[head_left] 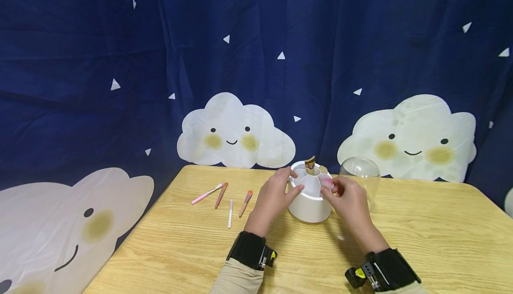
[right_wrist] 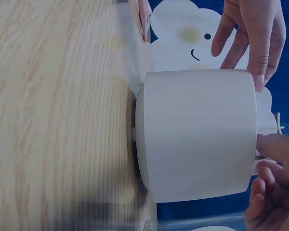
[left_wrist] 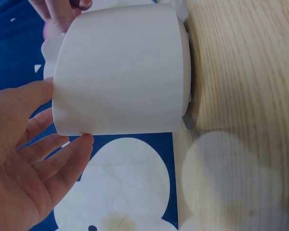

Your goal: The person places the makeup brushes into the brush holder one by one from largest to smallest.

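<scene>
A white round organizer with petal-like compartments stands upright on the table between both hands. My left hand rests at its left rim, thumb at the front edge, the other fingers loosely spread. In the left wrist view those fingertips touch the white wall. At the right rim my right hand pinches a small pink thing over a compartment; its kind is mostly hidden by the fingers. A brown and gold patterned piece sticks up from the organizer's centre, with a tan rounded piece behind.
A clear dome cover stands right behind my right hand. To the left lie makeup brushes: a pink one, a brown one, a white one and a tan-handled one. A blue cloud-print curtain hangs behind the wooden table.
</scene>
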Demonstrator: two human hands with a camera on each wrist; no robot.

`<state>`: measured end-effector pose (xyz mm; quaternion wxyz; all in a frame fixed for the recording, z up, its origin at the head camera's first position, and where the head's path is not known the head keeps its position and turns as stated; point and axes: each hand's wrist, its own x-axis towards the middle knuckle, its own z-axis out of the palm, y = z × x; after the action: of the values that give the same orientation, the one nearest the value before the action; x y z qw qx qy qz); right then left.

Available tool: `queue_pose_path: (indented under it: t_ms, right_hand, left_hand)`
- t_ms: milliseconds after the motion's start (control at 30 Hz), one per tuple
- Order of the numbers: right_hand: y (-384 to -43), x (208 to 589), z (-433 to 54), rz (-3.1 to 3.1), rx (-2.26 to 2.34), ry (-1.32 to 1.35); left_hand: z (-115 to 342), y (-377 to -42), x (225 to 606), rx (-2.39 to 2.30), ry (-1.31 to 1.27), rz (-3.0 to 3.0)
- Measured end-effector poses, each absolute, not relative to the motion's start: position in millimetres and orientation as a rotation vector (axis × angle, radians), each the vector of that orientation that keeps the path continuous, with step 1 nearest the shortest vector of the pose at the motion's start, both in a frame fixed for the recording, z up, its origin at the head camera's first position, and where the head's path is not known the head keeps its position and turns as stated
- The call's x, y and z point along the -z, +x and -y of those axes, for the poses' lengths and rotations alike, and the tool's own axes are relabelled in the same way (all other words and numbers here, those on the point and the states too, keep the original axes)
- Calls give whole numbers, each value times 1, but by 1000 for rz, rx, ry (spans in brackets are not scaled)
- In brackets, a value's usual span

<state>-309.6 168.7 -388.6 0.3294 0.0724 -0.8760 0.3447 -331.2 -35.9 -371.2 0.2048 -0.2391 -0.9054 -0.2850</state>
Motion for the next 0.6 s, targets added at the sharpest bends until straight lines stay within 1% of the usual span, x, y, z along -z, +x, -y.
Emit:
queue_pose_path:
  t_ms: [600]
  right_hand:
    - [-309, 386, -168, 2276, -1015, 216]
  left_hand:
    - [36, -331, 370, 807, -663, 2529]
